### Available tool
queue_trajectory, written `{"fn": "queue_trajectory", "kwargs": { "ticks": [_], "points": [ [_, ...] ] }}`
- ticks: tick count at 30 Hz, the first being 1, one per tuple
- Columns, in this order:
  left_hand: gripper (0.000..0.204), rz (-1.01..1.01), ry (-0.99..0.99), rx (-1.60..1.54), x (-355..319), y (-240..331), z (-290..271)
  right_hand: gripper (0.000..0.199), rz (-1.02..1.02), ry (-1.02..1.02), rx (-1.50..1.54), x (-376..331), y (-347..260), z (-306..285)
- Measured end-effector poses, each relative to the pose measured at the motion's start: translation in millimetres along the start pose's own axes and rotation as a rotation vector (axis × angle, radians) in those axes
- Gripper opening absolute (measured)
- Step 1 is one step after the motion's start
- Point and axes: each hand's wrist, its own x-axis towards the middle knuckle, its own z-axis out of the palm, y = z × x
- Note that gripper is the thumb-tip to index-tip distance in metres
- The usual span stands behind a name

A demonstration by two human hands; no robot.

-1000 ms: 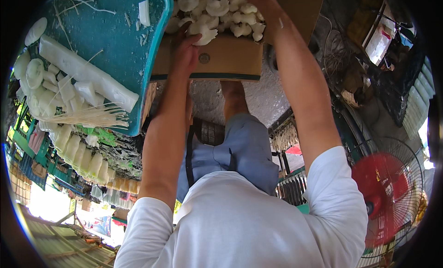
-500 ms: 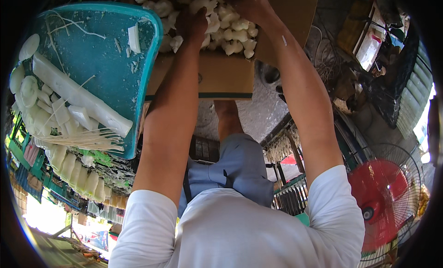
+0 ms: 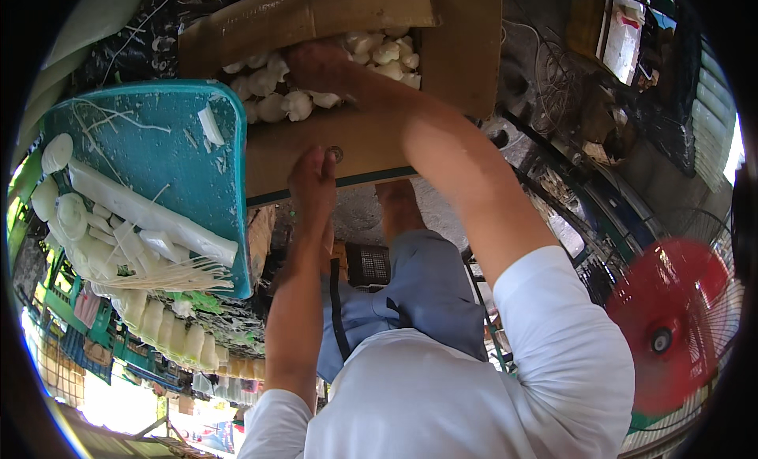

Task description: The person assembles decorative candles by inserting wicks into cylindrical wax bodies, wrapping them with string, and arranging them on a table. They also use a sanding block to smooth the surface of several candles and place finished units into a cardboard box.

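The right hand (image 3: 316,66) is down in the cardboard box (image 3: 379,139), close to the far edge and left of the middle. It is a bit blurry. Its fingers are among the white lumpy pieces (image 3: 298,106), and I can't tell if it is holding one.

The left hand (image 3: 313,178) is at the near flap (image 3: 276,163) of the box, beside a small round mark (image 3: 337,154). Its fingers are bent and its thumb is near them. I can't tell if it is pinching the flap.

The white lumpy pieces lie inside the box, on both sides of the right hand, between the near flap and the far flap (image 3: 316,16). The far flap leans in over some of them. The right flap (image 3: 466,64) is spread out to the side.

Just left of the box is a teal tray (image 3: 189,174). A long white bar (image 3: 154,210) slants across it toward its near right corner. A bunch of pale strings (image 3: 174,277) lies by its near edge. A small white strip (image 3: 210,126) lies near its far right corner, and thin loose strings (image 3: 118,123) lie near its far left corner.

Farther out, a big red fan (image 3: 679,301) is well apart, to the right of the person.
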Motion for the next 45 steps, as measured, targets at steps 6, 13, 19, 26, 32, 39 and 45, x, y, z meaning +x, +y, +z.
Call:
{"fn": "queue_trajectory", "kwargs": {
  "ticks": [6, 13, 19, 26, 32, 39, 45],
  "points": [
    [0.032, -0.018, -0.04, -0.069, -60, -12, -21, 0.052, 0.127, 0.02, -0.16, 18, -31, 62],
    [0.031, 0.045, -0.003, -0.167, -63, -18, -24, 0.045, 0.084, -0.013, -0.094, 2, -19, 22],
    [0.03, 0.013, -0.048, -0.109, -67, -17, -24, 0.04, 0.122, 0.022, -0.072, -10, -20, 5],
    [0.033, -0.052, -0.186, -0.06, -100, -5, -38, 0.035, 0.044, 0.207, -0.022, -91, -19, -37],
    [0.035, 0.035, -0.26, 0.022, -170, 0, -82, 0.028, 0.277, -0.043, 0.35, -230, -42, -106],
    [0.039, -0.062, -0.041, 0.04, -262, 10, -190, 0.039, 0.28, -0.418, 0.438, -249, -140, -177],
    [0.042, -0.404, 0.212, -0.086, -354, -60, -218, 0.042, -0.117, -0.682, 0.507, -186, -242, -221]
  ]
}}
